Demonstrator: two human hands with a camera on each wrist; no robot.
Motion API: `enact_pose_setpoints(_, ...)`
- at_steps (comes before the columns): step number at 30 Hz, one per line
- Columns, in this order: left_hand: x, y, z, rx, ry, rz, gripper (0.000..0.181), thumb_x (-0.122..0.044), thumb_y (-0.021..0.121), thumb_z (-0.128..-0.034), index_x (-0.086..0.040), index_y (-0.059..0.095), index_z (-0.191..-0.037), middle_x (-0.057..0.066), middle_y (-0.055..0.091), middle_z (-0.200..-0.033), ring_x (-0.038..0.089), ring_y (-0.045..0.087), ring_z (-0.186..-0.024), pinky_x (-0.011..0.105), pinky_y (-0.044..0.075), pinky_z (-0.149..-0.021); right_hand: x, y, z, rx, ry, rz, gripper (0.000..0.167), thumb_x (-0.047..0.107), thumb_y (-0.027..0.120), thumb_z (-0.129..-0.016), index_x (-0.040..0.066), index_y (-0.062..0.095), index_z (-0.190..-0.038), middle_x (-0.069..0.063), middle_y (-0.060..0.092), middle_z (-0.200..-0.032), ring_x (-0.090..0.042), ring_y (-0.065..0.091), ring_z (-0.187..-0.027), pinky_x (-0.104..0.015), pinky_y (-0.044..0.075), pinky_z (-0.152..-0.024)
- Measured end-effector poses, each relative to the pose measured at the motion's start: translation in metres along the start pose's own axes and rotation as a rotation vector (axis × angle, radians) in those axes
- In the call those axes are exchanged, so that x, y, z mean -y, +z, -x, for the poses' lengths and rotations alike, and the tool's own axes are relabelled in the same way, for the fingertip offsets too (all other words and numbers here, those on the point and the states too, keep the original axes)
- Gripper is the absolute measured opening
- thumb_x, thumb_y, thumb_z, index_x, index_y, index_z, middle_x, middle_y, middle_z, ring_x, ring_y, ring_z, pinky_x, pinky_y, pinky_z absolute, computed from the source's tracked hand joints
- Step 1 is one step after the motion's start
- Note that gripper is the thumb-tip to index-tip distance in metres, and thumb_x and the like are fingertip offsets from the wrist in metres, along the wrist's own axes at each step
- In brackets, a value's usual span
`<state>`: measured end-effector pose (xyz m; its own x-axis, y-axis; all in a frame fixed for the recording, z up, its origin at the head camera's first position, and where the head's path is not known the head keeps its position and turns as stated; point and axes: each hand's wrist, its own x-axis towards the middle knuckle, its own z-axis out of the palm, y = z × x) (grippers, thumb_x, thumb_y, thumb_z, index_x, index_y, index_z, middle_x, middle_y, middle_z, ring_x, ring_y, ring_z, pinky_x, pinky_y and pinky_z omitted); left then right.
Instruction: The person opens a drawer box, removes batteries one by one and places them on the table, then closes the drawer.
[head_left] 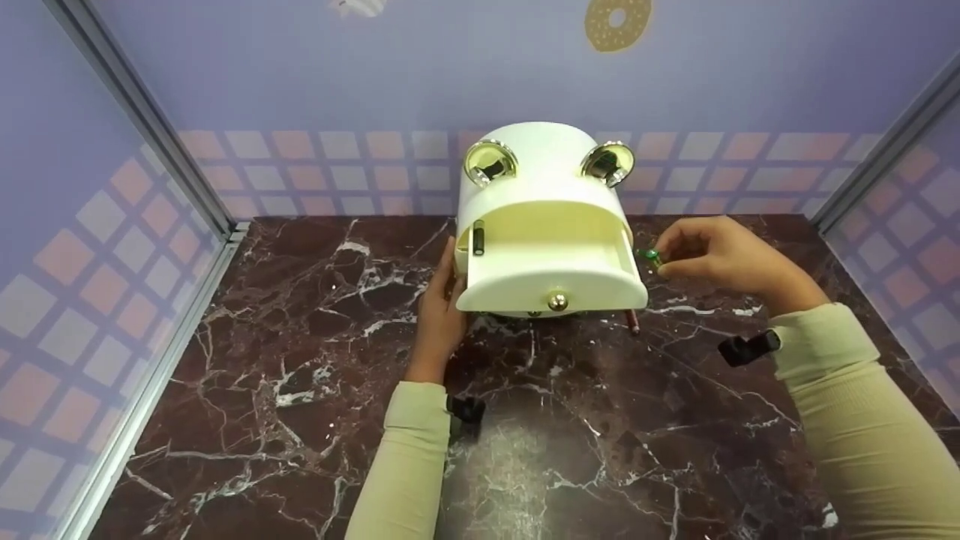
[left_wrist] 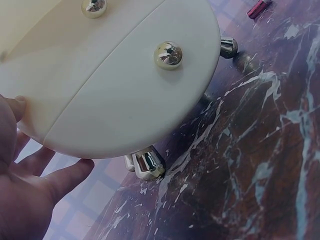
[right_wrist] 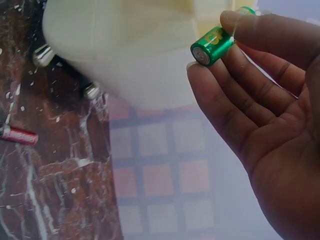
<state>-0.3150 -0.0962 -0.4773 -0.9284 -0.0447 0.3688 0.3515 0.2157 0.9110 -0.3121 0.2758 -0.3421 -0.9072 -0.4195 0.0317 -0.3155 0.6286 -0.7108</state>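
Note:
A white drawer box [head_left: 551, 180] stands on the marble surface with its upper drawer [head_left: 551, 289] pulled out. Inside the drawer, at its left side, lies a dark battery [head_left: 478, 238]. My left hand [head_left: 441, 319] holds the box at its left side; in the left wrist view the thumb [left_wrist: 17, 106] touches the front's edge and the fingers reach behind it. Right of the drawer, my right hand [head_left: 724, 259] pinches a green battery [right_wrist: 212, 46] between thumb and fingertips, apart from the box.
A red battery [right_wrist: 19, 135] lies on the table by the box's right side. Two shiny round pieces [head_left: 491, 161] stick up from the box top. Metal knobs [left_wrist: 168, 55] sit on the drawer fronts and small metal feet [left_wrist: 149, 162] underneath. A patterned wall [head_left: 360, 161] stands behind.

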Motion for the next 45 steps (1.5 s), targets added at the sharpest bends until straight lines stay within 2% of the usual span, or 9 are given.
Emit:
enact_pose_setpoints(2, 0.000, 0.000, -0.001, -0.005, -0.001, -0.021, 0.054, -0.037, 0.045, -0.1008, -0.041, 0.026, -0.151, -0.002, 0.034, -0.156, 0.019, 0.037, -0.142, 0.035, 0.035, -0.116, -0.006, 0.002, 0.001, -0.019, 0.023, -0.016, 0.023, 0.014, 0.076, -0.083, 0.006, 0.066, -0.102, -0.009, 0.069, -0.089, -0.014, 0.065, -0.071, -0.030, 0.059, -0.058)
enact_pose_setpoints(11, -0.001, 0.000, 0.000, -0.005, -0.002, -0.059, 0.054, -0.036, 0.045, -0.1013, -0.040, 0.025, -0.152, 0.000, 0.035, -0.156, 0.020, 0.036, -0.143, 0.037, 0.031, -0.119, -0.035, 0.018, 0.002, -0.116, 0.081, 0.028, 0.023, 0.019, 0.077, -0.083, 0.009, 0.069, -0.102, -0.005, 0.070, -0.089, -0.014, 0.063, -0.072, -0.027, 0.055, -0.056)
enact_pose_setpoints(14, -0.002, 0.000, 0.000, 0.000, -0.007, -0.042, 0.055, -0.034, 0.045, -0.1014, -0.042, 0.024, -0.151, 0.000, 0.035, -0.156, 0.021, 0.040, -0.140, 0.036, 0.038, -0.114, -0.033, 0.023, 0.004, -0.135, 0.123, 0.013, 0.022, 0.015, 0.076, -0.084, 0.006, 0.069, -0.102, -0.008, 0.070, -0.089, -0.013, 0.063, -0.071, -0.025, 0.054, -0.056)
enact_pose_setpoints(17, -0.002, -0.001, 0.000, 0.021, -0.028, -0.015, 0.055, -0.034, 0.045, -0.1017, -0.043, 0.024, -0.151, -0.001, 0.034, -0.157, 0.020, 0.049, -0.133, 0.035, 0.050, -0.103, -0.038, 0.028, 0.005, -0.143, 0.169, -0.011, 0.024, 0.014, 0.075, -0.084, 0.003, 0.069, -0.105, -0.010, 0.070, -0.091, -0.014, 0.063, -0.073, -0.025, 0.054, -0.057)
enact_pose_setpoints(20, -0.002, -0.001, -0.001, 0.039, -0.045, 0.009, 0.055, -0.034, 0.044, -0.1020, -0.041, 0.023, -0.152, -0.003, 0.032, -0.157, 0.020, 0.051, -0.131, 0.035, 0.054, -0.095, -0.055, 0.032, 0.003, -0.147, 0.187, -0.026, 0.029, 0.019, 0.075, -0.085, 0.004, 0.069, -0.108, -0.010, 0.070, -0.094, -0.014, 0.065, -0.075, -0.025, 0.056, -0.060)
enact_pose_setpoints(26, -0.001, -0.001, 0.000, 0.034, -0.046, 0.007, 0.055, -0.035, 0.045, -0.1015, -0.036, 0.024, -0.153, -0.003, 0.033, -0.157, 0.021, 0.046, -0.135, 0.036, 0.052, -0.099, -0.070, 0.040, 0.005, -0.147, 0.184, -0.035, 0.032, 0.021, 0.074, -0.086, 0.002, 0.067, -0.111, -0.015, 0.071, -0.097, -0.014, 0.068, -0.079, -0.024, 0.059, -0.068)
enact_pose_setpoints(33, -0.001, -0.001, 0.001, 0.021, -0.056, -0.026, 0.055, -0.035, 0.046, -0.1010, -0.047, 0.023, -0.150, -0.002, 0.034, -0.156, 0.021, 0.044, -0.137, 0.035, 0.048, -0.106, -0.081, 0.052, 0.006, -0.164, 0.228, -0.003, 0.027, 0.019, 0.073, -0.086, 0.003, 0.069, -0.108, -0.017, 0.072, -0.098, -0.029, 0.069, -0.084, -0.030, 0.058, -0.066)
enact_pose_setpoints(40, -0.002, 0.000, 0.001, 0.025, -0.056, -0.010, 0.056, -0.030, 0.046, -0.1018, -0.043, 0.023, -0.151, -0.001, 0.033, -0.157, 0.020, 0.044, -0.137, 0.034, 0.048, -0.105, -0.093, 0.065, 0.004, -0.213, 0.220, 0.111, 0.020, 0.012, 0.073, -0.083, 0.002, 0.072, -0.101, -0.018, 0.073, -0.093, -0.012, 0.065, -0.072, -0.024, 0.054, -0.061)
enact_pose_setpoints(45, -0.007, -0.001, 0.001, 0.028, -0.075, 0.007, 0.057, -0.025, 0.045, -0.1024, -0.037, 0.023, -0.153, 0.001, 0.033, -0.157, 0.021, 0.044, -0.137, 0.034, 0.050, -0.103, -0.098, 0.075, 0.002, -0.243, 0.202, 0.220, 0.016, 0.009, 0.073, -0.080, 0.003, 0.074, -0.094, -0.016, 0.074, -0.087, -0.018, 0.066, -0.072, -0.028, 0.052, -0.062)
